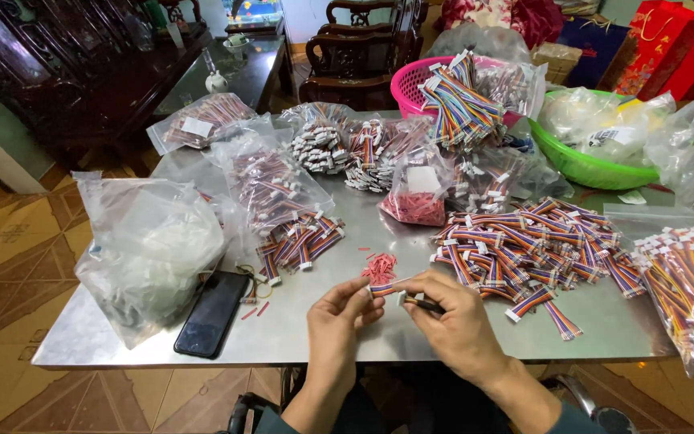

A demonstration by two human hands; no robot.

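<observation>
- the left hand pinches the end of a short striped ribbon cable between thumb and forefinger, fingers closed on it, holding it just above the metal table near the front edge, where both hands can meet.
- the right hand is curled shut around a thin dark tool, its tip pointing at the cable's white plug, which looks close enough to touch; what the tip does there is too small to tell.
- a small heap of red bits lies just beyond the fingers, within easy reach.
- a black phone lies face up to the left, beside a cloudy plastic bag whose contents are hard to make out.
- finished-looking cable bundles spread to the right; a further pile is cut off by the frame edge.
- a pink basket and green basin stand at the back, partly hidden by bags.
</observation>
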